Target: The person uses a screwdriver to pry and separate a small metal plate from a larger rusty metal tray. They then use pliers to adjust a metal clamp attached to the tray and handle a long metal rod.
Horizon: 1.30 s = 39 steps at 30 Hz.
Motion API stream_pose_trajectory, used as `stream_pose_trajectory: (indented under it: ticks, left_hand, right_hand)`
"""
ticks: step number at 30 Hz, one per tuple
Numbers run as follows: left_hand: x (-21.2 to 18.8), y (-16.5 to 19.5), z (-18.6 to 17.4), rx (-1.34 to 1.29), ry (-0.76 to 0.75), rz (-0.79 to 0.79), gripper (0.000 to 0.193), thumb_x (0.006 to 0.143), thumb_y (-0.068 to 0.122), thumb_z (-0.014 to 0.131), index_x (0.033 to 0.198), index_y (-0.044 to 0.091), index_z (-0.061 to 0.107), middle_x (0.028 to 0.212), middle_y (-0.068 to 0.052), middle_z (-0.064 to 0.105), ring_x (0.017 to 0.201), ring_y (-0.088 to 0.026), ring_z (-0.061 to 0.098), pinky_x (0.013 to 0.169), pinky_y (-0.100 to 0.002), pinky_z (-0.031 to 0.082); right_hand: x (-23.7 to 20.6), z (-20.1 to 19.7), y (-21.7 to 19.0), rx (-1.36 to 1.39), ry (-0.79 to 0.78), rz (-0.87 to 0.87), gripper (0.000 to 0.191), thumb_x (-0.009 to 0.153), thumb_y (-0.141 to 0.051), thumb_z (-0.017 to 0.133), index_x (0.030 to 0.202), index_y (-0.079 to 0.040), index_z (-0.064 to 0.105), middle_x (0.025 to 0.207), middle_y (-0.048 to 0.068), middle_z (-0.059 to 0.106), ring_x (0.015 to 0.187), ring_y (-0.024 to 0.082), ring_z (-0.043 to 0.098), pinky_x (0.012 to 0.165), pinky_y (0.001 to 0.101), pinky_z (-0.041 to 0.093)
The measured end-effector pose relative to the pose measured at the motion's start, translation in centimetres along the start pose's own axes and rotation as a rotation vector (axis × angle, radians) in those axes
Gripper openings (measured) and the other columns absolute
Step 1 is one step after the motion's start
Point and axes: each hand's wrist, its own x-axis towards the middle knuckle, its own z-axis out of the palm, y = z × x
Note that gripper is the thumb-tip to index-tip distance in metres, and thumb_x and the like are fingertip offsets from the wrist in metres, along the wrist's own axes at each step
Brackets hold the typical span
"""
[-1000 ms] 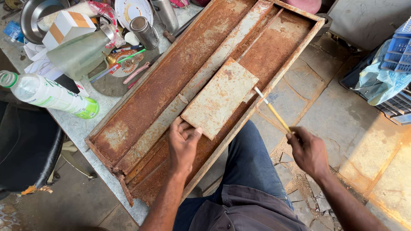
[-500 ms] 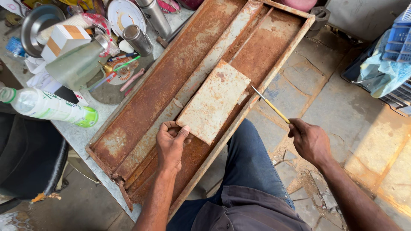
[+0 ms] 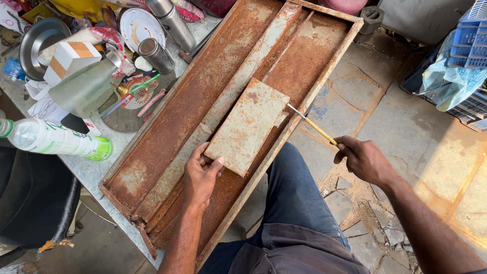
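Rusty, pale flat metal plate [image 3: 247,127]

The person wears dark blue jeans and a grey-brown garment at the waist; both forearms are unsleeved.

A clear plastic bottle [image 3: 53,139] with a green base lies on its side on the cluttered counter [image 3: 91,170]. Near it stand a white and orange box [image 3: 68,60], a steel bowl [image 3: 38,43] and a metal flask [image 3: 172,23]. A blue crate [image 3: 469,45] sits on the cracked stone floor [image 3: 431,152].
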Motion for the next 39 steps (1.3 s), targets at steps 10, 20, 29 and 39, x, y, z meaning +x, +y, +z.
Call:
stream_pose_trajectory:
  ticks: [10, 20, 29, 39]
  left_hand:
    - [0.2, -0.7, 0.5, -0.014, 0.029, -0.037, 0.06, 0.088, 0.004, 0.07, 0.146, 0.003, 0.051, 0.102, -0.012, 0.074, 0.08, -0.015, 0.071, 0.062, -0.028, 0.061]
    - [0.2, -1.5, 0.5, -0.054, 0.037, 0.01, 0.059, 0.089, 0.001, 0.069, 0.145, 0.001, 0.051, 0.098, -0.013, 0.074, 0.08, -0.014, 0.071, 0.066, -0.029, 0.063]
    - [0.0, -1.4, 0.6, -0.035, 0.038, 0.046, 0.06, 0.088, 0.001, 0.071, 0.145, 0.0, 0.052, 0.097, -0.013, 0.074, 0.08, -0.014, 0.072, 0.063, -0.027, 0.064]
    - [0.1, -1.3, 0.8, 0.01, 0.042, 0.006, 0.062, 0.086, 0.008, 0.072, 0.145, 0.004, 0.053, 0.108, -0.018, 0.074, 0.087, -0.02, 0.073, 0.066, -0.033, 0.065]
  right_hand:
    - [-0.2, -1.6, -0.9, 0.022, -0.047, 0.003, 0.039, 0.107, -0.025, 0.038, 0.132, -0.01, 0.064, 0.091, 0.007, 0.081, 0.053, 0.018, 0.062, 0.057, 0.0372, 0.056]
    - [0.2, -2.3, -1.0, -0.076, -0.028, -0.021, 0.037, 0.107, -0.025, 0.042, 0.132, -0.01, 0.065, 0.091, 0.006, 0.081, 0.054, 0.02, 0.061, 0.059, 0.0397, 0.055]
    - [0.6, -2.8, -0.9, -0.167, 0.059, -0.137, 0.036, 0.105, -0.024, 0.042, 0.125, -0.009, 0.069, 0.086, 0.006, 0.08, 0.064, 0.014, 0.07, 0.066, 0.0353, 0.059]
    - [-0.1, -2.5, -2.0, -0.238, 0.136, -0.059, 0.037, 0.105, -0.024, 0.041, 0.128, -0.014, 0.069, 0.087, 0.004, 0.077, 0.061, 0.012, 0.065, 0.059, 0.0341, 0.058]
